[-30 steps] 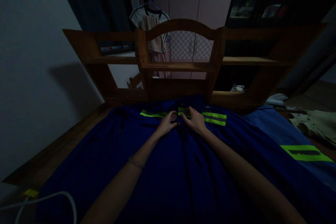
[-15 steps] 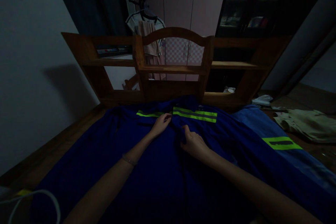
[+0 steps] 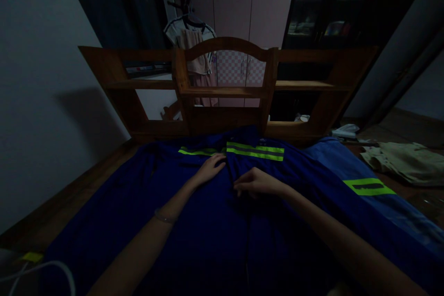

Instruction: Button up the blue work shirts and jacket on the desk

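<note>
A dark blue work jacket [image 3: 194,231] with yellow-green reflective stripes [image 3: 255,151] lies spread flat in front of me in dim light. My left hand [image 3: 209,169] rests flat on the cloth just below the left chest stripe, fingers stretched out. My right hand [image 3: 256,183] lies a little nearer to me on the jacket's front seam, fingers pressed together and pinching the edge of the cloth. One sleeve with a reflective band [image 3: 368,187] runs off to the right.
A wooden headboard with shelves [image 3: 225,88] stands just beyond the jacket. A pale wall [image 3: 41,101] is on the left, a white cable [image 3: 45,270] at the near left. A beige garment [image 3: 402,162] lies at the right. Clothes hang on a rack [image 3: 190,32] behind.
My right hand has drawn back from the chest stripe toward me along the front seam. The left hand has stayed near the stripe. The view has shifted slightly.
</note>
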Demonstrator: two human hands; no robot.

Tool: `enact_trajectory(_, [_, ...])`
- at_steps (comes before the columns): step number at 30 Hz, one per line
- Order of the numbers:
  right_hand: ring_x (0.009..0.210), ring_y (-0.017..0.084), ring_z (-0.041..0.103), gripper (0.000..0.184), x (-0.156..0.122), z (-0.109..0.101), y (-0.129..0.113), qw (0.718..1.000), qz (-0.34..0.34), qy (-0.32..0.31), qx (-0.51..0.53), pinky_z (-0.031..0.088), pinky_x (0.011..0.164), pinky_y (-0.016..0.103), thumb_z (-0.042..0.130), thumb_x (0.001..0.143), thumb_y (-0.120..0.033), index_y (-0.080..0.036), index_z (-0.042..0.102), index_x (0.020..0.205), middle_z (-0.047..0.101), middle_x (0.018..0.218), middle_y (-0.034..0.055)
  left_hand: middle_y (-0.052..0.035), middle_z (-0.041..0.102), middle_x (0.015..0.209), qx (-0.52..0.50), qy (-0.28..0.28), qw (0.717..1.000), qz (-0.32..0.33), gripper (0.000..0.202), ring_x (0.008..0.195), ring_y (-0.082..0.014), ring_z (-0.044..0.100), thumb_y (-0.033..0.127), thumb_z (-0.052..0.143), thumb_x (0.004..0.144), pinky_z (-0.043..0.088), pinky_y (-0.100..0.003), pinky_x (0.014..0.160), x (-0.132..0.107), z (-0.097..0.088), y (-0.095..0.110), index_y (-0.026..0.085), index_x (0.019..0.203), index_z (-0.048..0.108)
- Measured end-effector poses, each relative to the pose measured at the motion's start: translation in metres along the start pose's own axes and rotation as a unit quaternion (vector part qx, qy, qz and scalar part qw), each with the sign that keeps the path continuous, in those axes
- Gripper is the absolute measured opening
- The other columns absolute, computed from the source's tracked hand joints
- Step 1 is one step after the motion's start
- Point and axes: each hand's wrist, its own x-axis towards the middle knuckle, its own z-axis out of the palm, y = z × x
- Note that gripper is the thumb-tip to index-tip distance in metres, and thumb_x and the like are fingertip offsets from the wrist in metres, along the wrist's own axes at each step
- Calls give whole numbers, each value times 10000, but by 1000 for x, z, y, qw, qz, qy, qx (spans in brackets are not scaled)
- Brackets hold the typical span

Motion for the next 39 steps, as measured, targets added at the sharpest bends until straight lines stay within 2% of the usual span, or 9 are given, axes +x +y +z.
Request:
enact_trajectory(3, [440, 93, 536, 412, 13, -8, 14, 994, 9, 75, 73, 390, 433, 201, 432, 913, -446, -119, 683, 935, 693, 791, 55, -60, 540, 1245, 11, 23, 1000, -5, 320, 1177, -199, 494, 336, 452, 906, 382, -384, 1030, -3, 0, 13, 235, 1187, 568])
enact_trajectory(6, [594, 121, 594, 318, 16, -12, 32, 985, -6, 174, 8, 446, 566, 213, 496, 885, -377, -162, 683, 1024, 675, 829, 40, -57, 543, 1200, 26, 67, 997, -23, 301, 1145, -198, 505, 376, 471, 898, 388, -373, 1015, -1, -3, 26, 237, 1134, 593])
enact_trajectory(9, [816, 176, 604, 439, 11, -14, 47, 984, -19, 160, -69, 467, 720, 248, 646, 781, -407, -178, 644, 1155, 625, 976, 71, -48, 566, 1122, 18, 67, 996, -52, 381, 1038, -185, 549, 450, 494, 875, 435, -344, 940, 4, -4, 36, 247, 1192, 554])
enact_trajectory(12, [922, 204, 574, 728, 4, -15, 52, 985, -16, 135, -103, 468, 795, 268, 744, 674, -398, -163, 508, 1321, 534, 1117, 105, -39, 603, 1029, 1, -1, 997, -83, 564, 898, -181, 576, 520, 548, 820, 476, -327, 829, 6, 2, 47, 260, 1311, 454])
enact_trajectory(14, [943, 200, 563, 785, 0, -14, 51, 986, -17, 125, -111, 466, 821, 269, 737, 671, -313, -174, 429, 1379, 495, 1156, 104, -49, 610, 1050, 3, -40, 996, -81, 686, 915, -203, 571, 534, 604, 770, 472, -346, 832, 3, 7, 56, 272, 1367, 392])
enact_trajectory(19, [953, 183, 559, 546, -3, -9, 40, 977, -46, 169, -124, 469, 853, 277, 611, 741, -152, -188, 514, 1277, 488, 1129, 89, -32, 580, 1181, -13, -92, 995, -28, 559, 1052, -228, 540, 375, 569, 835, 413, -394, 948, -5, 18, 76, 361, 1367, 398])
enact_trajectory(26, [1075, 174, 543, 405, 5, -3, 17, 941, -150, 271, -137, 462, 904, 304, 469, 869, -117, -251, 502, 1249, 509, 1245, 57, -54, 544, 1289, -120, -48, 991, -36, 556, 1176, -249, 496, 356, 621, 805, 394, -376, 998, -1, 12, 60, 276, 1333, 467])
enact_trajectory(33, [865, 168, 644, 278, 8, 2, 25, 962, -90, 194, -167, 463, 784, 249, 464, 912, -173, -250, 640, 1113, 680, 974, 26, -70, 497, 1335, -135, -71, 988, -11, 676, 1201, -262, 469, 290, 679, 747, 384, -400, 1010, -2, 3, 70, 285, 1369, 412])
enact_trajectory(39, [865, 169, 642, 291, 10, 3, 31, 962, -86, 193, -173, 448, 765, 242, 457, 919, -197, -261, 652, 1126, 684, 991, 34, -79, 548, 1232, -127, -78, 989, -11, 659, 1092, -241, 528, 224, 636, 768, 451, -367, 924, -3, 3, 70, 257, 1381, 396])
